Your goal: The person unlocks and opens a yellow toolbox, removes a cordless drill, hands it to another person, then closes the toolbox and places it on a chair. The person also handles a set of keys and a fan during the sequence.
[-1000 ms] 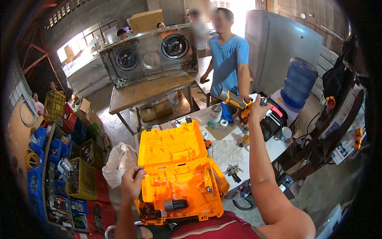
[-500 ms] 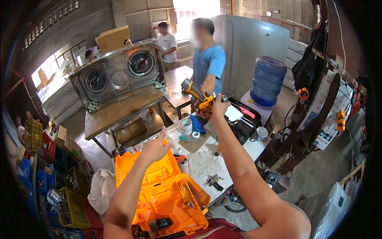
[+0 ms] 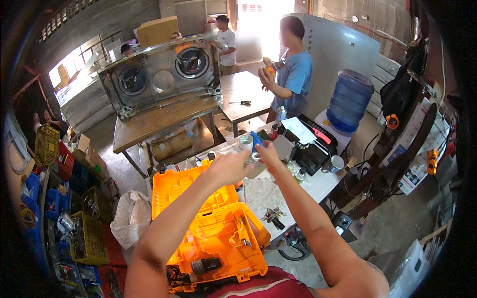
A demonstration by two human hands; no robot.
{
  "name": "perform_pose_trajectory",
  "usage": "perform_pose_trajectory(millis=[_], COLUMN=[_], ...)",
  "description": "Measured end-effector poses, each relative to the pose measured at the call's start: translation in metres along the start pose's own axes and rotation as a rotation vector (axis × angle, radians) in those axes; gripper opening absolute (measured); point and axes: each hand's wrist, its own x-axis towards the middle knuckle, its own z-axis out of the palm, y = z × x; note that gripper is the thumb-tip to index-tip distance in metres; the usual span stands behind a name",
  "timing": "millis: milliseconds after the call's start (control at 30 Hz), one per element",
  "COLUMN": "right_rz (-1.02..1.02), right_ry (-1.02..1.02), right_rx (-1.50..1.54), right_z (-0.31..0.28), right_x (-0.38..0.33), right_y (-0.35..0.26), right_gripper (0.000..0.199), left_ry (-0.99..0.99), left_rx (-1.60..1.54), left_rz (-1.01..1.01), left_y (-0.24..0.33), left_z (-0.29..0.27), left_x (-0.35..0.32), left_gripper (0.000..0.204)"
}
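Overhead, from the head camera, both hands meet out in front of the person, above the far edge of the open orange tool case (image 3: 213, 223): the left hand (image 3: 229, 168) is cupped, palm down, over a clear flat plastic piece (image 3: 233, 149) that stretches away from it toward nine o'clock, and the right hand (image 3: 267, 151) pinches a small blue item (image 3: 255, 140) just at one o'clock of the left, fingers narrowed around it. Whether the blue item and the clear piece are joined I cannot tell; they sit touching or nearly so. Both look light and rigid, the clear plastic probably smooth and a bit slippery, likely to crack if squeezed, so a hold along its edges seems safer than on its face. At six o'clock of the hands, the case lies with its lid back, a dark drill body (image 3: 205, 265) nested low in it. At three o'clock a cluttered desk (image 3: 318, 184) carries a black box (image 3: 310, 149) and a cup (image 3: 337, 163); a blue water jug (image 3: 349, 101) stands beyond, and another person in a blue shirt (image 3: 296, 79) works at twelve o'clock
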Motion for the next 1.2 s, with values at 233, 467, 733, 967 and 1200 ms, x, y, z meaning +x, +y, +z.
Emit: perform_pose_trajectory(millis=[233, 467, 733, 967, 1200], right_rz=[0.063, 0.054, -0.155, -1.157, -1.899], right_ry=[-0.211, -0.293, -0.495, -0.491, -0.254], right_rx=[-0.068, -0.198, -0.288, -0.41, -0.298], right_z=[-0.007, 0.015, 0.022, -0.007, -0.035], right_x=[0.007, 0.034, -0.052, -0.2, -0.34], right_y=[-0.027, -0.056, -0.08, -0.197, -0.255], right_gripper=[0.077, 0.087, 0.085, 0.048, 0.036], left_ry=[-0.113, 0.334, 0.738, 0.495, 0.394], left_rx=[-0.265, -0.41, -0.461, -0.8, -0.944], left_rz=[-0.001, -0.312, -0.592, -0.721, -0.583], left_y=[-0.033, -0.108, -0.207, -0.235, -0.247], left_z=[0.015, 0.034, 0.09, 0.112, 0.109], left_x=[-0.105, -0.207, -0.295, -0.257, -0.216], left_gripper=[0.044, 0.038, 0.038, 0.042, 0.047])
